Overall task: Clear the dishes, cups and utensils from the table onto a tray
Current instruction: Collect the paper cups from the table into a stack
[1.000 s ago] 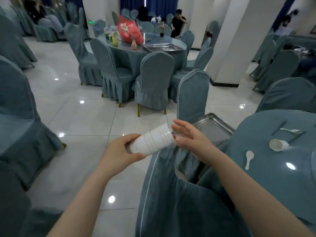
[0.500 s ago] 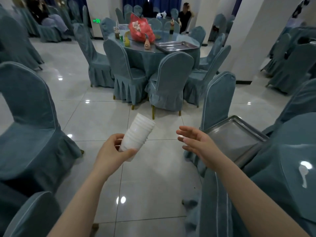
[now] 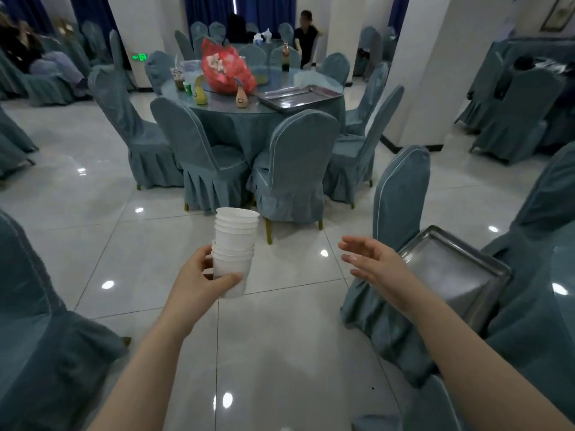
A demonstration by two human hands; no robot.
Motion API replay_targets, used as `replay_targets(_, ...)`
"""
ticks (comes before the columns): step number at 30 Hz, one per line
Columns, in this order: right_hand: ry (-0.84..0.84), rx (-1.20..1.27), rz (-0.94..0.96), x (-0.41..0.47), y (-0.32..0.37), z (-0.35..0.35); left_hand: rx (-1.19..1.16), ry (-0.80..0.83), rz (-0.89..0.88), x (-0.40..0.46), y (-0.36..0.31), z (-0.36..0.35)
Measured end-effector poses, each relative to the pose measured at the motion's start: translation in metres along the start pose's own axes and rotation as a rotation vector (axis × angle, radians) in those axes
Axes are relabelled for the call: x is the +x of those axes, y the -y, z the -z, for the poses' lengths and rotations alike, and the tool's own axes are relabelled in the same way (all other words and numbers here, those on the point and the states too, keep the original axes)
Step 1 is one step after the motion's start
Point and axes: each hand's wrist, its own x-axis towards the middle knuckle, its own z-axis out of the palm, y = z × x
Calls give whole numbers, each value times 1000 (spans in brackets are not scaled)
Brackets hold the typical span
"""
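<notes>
My left hand grips a stack of several white paper cups, held upright over the tiled floor. To its right my right hand hovers with straight, spread fingers and holds nothing. Just right of that hand a metal tray lies on the seat of a covered chair, beside the blue-clothed table at the right edge. The tray looks empty.
Ahead stands a round table ringed by covered chairs, carrying a second metal tray, a red bag and bottles. Another chair is close at my left. White pillars rise at the right. People sit in the background.
My view has turned left, away from the table with the spoons and cup. My right hand let go of the cup stack. My left hand tilted the stack upright.
</notes>
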Motion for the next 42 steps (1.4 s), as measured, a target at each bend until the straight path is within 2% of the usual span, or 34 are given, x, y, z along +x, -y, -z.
replay_targets(7,-267,83,-35,59,-5,65,-15,163,-55,120,-37,-72)
replay_targets(15,-688,8,-93,70,-35,169,-33,484,-170,228,-89,-222)
replay_targets(22,-1085,-44,-195,59,-59,249,-54,834,-290,301,-144,-352)
replay_targets(30,-1509,-87,-362,28,-97,287,-24,1046,-387,339,-185,-474)
replay_targets(35,-1535,-97,-536,6,-127,325,-18,1126,-393,329,-209,-551)
replay_targets(42,-1511,-212,-809,-30,-183,432,34,1211,-393,298,-233,-672)
